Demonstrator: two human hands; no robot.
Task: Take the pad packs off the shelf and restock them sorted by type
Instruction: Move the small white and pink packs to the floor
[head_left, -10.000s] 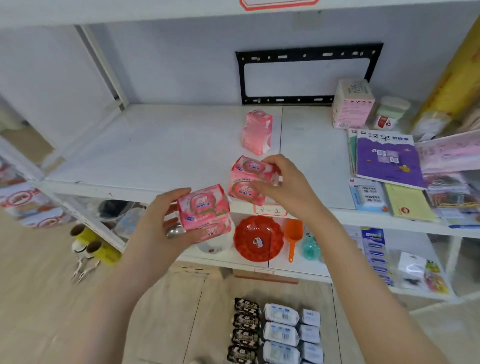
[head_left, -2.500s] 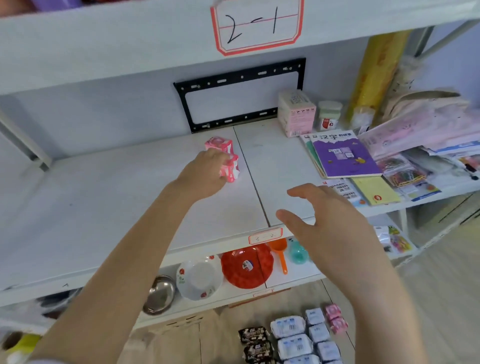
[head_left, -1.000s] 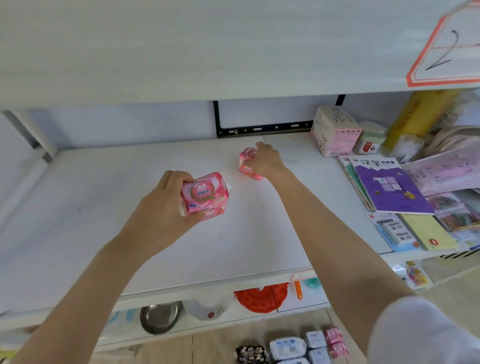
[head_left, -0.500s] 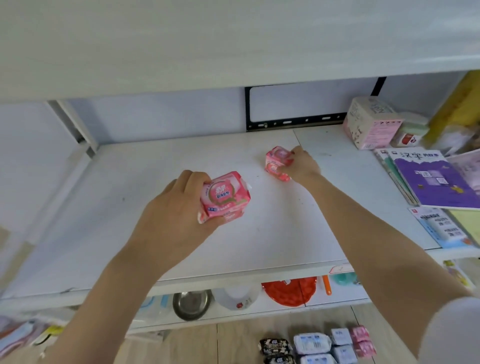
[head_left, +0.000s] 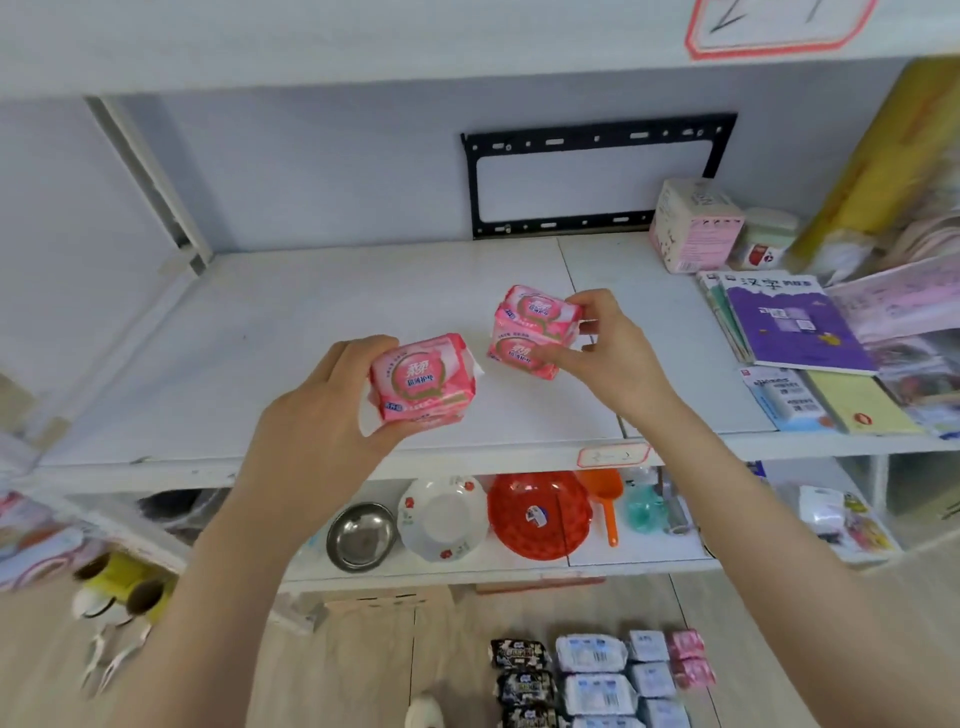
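Observation:
My left hand (head_left: 317, 421) grips a stack of two pink pad packs (head_left: 423, 382) above the front of the white shelf (head_left: 270, 332). My right hand (head_left: 615, 358) pinches another stack of two pink pad packs (head_left: 535, 330), lifted just above the shelf near its middle seam. On the floor below lie rows of packs: black ones (head_left: 519, 680), pale blue ones (head_left: 592, 675) and small pink ones (head_left: 688, 660).
At the shelf's right stand a pink box (head_left: 693, 226), a small jar (head_left: 766, 244), a purple book (head_left: 795, 322) and stationery. A black bracket (head_left: 597, 176) hangs on the back wall. The lower shelf holds a steel bowl (head_left: 361, 535), white dish (head_left: 444, 519), red plate (head_left: 540, 514) and orange scoop (head_left: 605, 501).
My right hand has drawn its pink packs off the back of the shelf toward me. My left hand has kept its stack, now nearer the shelf's front edge.

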